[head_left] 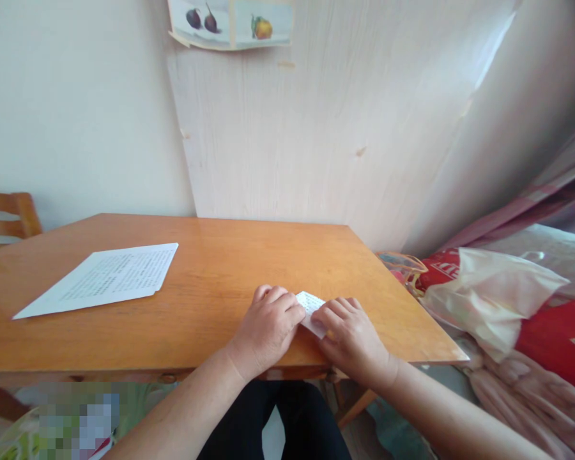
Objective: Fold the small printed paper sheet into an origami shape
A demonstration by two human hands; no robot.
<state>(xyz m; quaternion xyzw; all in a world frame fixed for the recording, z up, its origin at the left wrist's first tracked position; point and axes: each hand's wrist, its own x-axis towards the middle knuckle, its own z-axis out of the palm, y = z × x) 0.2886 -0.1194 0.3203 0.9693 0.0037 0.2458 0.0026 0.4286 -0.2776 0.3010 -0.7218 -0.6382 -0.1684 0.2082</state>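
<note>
A small folded piece of printed paper (309,304) lies at the near edge of the wooden table, between my two hands. My left hand (274,322) rests over its left side with the fingers curled together. On the right side, my right hand (349,332) has its fingers bent onto the paper, with the thumb underneath near the lower corner. Both hands cover part of the paper, so its full shape is hidden. Farther left, a stack of printed sheets (110,275) lies flat, apart from both hands.
The wooden table (220,255) stands against the wall, with a chair (26,214) at its far left. Beyond its right edge are a white plastic bag (493,294), red bags (560,345) and pinkish cloth (512,390). Fruit pictures (263,25) hang on the wall.
</note>
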